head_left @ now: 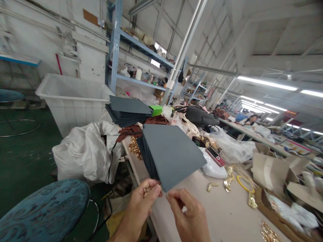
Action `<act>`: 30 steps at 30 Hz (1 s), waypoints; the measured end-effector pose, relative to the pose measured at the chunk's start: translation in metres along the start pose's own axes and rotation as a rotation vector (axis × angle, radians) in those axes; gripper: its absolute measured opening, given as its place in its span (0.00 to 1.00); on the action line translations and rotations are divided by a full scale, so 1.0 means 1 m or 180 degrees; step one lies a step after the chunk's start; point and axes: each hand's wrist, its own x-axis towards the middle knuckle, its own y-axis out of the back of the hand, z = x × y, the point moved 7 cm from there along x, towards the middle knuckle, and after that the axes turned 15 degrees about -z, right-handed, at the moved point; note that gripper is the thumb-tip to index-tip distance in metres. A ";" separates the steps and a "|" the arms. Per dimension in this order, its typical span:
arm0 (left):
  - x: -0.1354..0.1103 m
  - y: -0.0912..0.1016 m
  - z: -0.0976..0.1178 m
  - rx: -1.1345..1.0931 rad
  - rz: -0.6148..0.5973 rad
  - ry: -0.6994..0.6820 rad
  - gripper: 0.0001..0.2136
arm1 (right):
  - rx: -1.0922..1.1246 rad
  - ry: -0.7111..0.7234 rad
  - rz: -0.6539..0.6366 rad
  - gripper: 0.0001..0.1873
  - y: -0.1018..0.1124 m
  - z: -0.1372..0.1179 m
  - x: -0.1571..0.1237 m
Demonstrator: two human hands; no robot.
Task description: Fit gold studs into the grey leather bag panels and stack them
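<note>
A stack of dark grey sheets lies on the work table, its near corner pointing toward me. Just left of that corner, my left hand is closed, with small gold metal pieces showing between its curled fingers. My right hand is at the right of the corner, thumb and forefinger pinched together close to the sheet edge. Whatever lies between those fingertips is too small to make out. Beside the stack, on its left, is a heap of gold metal pieces.
Another grey stack sits farther back. Rightward are a red-and-black phone, gold chains, a yellow ring, a cardboard box and loose gold pieces. A blue stool and white sack stand left.
</note>
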 end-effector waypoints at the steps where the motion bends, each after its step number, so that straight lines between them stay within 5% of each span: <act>1: 0.001 0.002 -0.001 0.0095 0.0084 -0.0005 0.23 | 0.0006 -0.0075 0.0153 0.06 0.004 0.002 -0.002; 7: 0.001 -0.005 -0.002 -0.0035 0.0154 -0.0077 0.20 | -0.0766 -0.0007 0.1016 0.09 0.038 -0.003 0.037; 13: -0.006 -0.008 0.000 -0.0083 0.0132 -0.0075 0.21 | -0.1478 -0.0005 0.0337 0.11 0.028 -0.009 0.062; 18: -0.005 0.002 -0.002 0.0084 0.0182 -0.0065 0.25 | -0.0441 -0.0007 -0.0510 0.10 0.006 0.001 0.013; 23: -0.019 -0.013 -0.039 0.0147 -0.0431 0.0372 0.25 | 0.0334 -0.0531 -0.0041 0.18 0.018 0.044 -0.044; 30: -0.079 -0.061 -0.102 -0.0089 -0.1553 0.1454 0.23 | 0.1735 -0.1996 -0.0047 0.24 0.005 0.094 -0.126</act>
